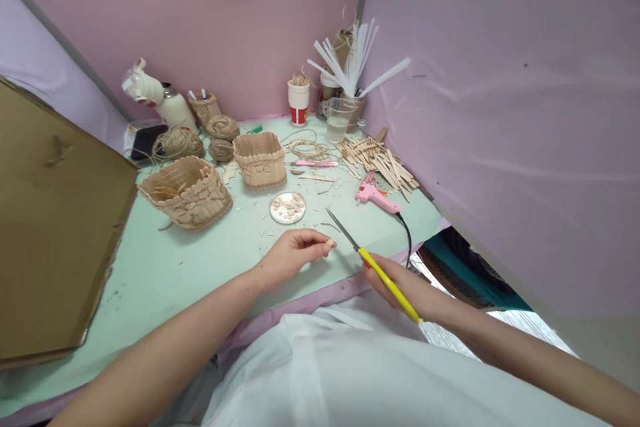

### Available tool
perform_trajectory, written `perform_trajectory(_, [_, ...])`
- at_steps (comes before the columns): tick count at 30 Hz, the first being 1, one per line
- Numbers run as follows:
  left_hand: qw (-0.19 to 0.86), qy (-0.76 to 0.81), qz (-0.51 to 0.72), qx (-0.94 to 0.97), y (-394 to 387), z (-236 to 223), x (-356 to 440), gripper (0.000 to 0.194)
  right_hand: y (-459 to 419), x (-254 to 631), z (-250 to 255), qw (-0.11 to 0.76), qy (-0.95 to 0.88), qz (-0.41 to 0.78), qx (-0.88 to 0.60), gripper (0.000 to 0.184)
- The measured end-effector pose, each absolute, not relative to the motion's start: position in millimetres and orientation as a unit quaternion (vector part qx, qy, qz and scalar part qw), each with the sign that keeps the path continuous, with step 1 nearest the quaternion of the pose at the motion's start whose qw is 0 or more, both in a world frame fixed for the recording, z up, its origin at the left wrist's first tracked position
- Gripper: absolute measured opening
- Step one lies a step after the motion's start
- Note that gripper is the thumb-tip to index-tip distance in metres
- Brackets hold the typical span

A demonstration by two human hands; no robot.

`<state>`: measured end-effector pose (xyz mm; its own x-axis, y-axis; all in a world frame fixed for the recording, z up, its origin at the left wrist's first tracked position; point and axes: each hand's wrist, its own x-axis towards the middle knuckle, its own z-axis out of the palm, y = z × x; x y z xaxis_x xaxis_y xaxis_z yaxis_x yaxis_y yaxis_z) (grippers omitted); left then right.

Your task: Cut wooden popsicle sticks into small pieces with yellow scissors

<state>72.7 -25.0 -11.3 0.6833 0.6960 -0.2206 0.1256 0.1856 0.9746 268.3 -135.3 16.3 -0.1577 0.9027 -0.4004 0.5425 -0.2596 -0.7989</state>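
Note:
My left hand pinches a small piece of wood between thumb and fingertips, just over the near part of the table. To its right, my right hand grips scissors with yellow handles, their blades pointing up and left, apart from the wood piece. Beyond my left hand lies a round white dish holding several small wood cut-offs. Two small wooden baskets stand farther back, and the left basket has wood pieces inside.
A pink glue gun with a black cord lies at right. Behind it are a pile of wooden sticks, a clear cup of liquid and a paper cup. Twine balls sit at back left. A cardboard sheet stands at left.

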Motion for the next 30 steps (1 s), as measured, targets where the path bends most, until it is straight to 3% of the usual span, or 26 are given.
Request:
perform_trajectory(10, [0.727,0.325,0.236,0.556,-23.2,-13.4,72.8,0.026,-133.6,266.3,16.9,0.174,-0.582,0.490,-0.625,0.034])
perform_trajectory(15, [0.698,0.337,0.246,0.582,-22.8,-11.8,71.5,0.021,-132.7,269.8,6.3,0.123,-0.638,0.400,-0.646,0.022])
perform_trajectory(20, [0.678,0.329,0.249,0.608,-23.1,-11.4,70.9,0.019,-133.5,269.9,2.3,0.072,-0.661,0.285,-0.691,0.028])
perform_trajectory(30, [0.661,0.298,0.255,0.640,-23.8,-11.7,72.0,0.015,-134.4,269.4,4.2,0.027,-0.677,0.229,-0.699,0.032])
